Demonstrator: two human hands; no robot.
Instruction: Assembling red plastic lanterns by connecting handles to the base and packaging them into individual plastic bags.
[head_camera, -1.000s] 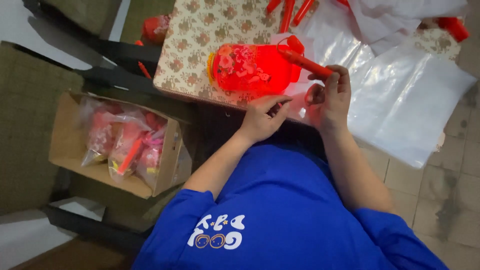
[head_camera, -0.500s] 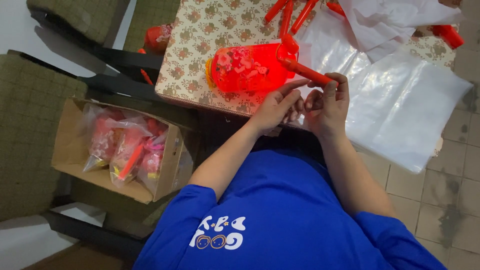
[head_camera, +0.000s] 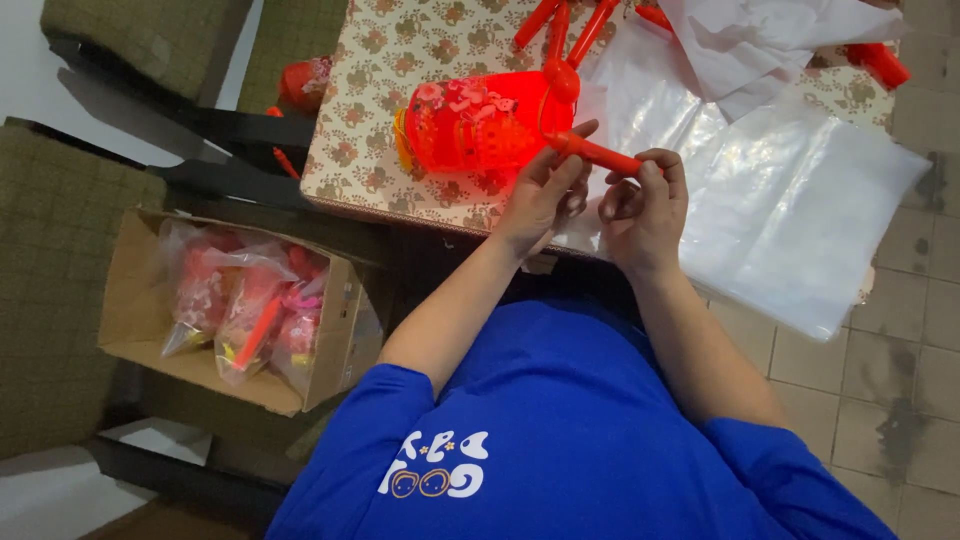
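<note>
A red lantern-shaped toy (head_camera: 480, 125) glows on the floral-cloth table (head_camera: 365, 110). A red plastic stick (head_camera: 600, 155) runs from its top end toward me. My left hand (head_camera: 545, 195) pinches the stick close to the lantern, thumb and fingers around it. My right hand (head_camera: 645, 205) is curled over the stick's near end, fingertips on top. Both hands rest over the table's front edge, partly above a clear plastic bag (head_camera: 800, 210).
More red sticks (head_camera: 560, 25) lie at the table's far side by crumpled white plastic (head_camera: 760, 40). A cardboard box (head_camera: 130, 320) of bagged red toys (head_camera: 240, 310) sits on the floor at left, beside green cushioned chairs (head_camera: 60, 300). Tiled floor (head_camera: 900, 380) shows at right.
My hands have shifted from fiddling at the stick's near end to gripping it, the left hand sliding toward the lantern. The lantern has barely moved.
</note>
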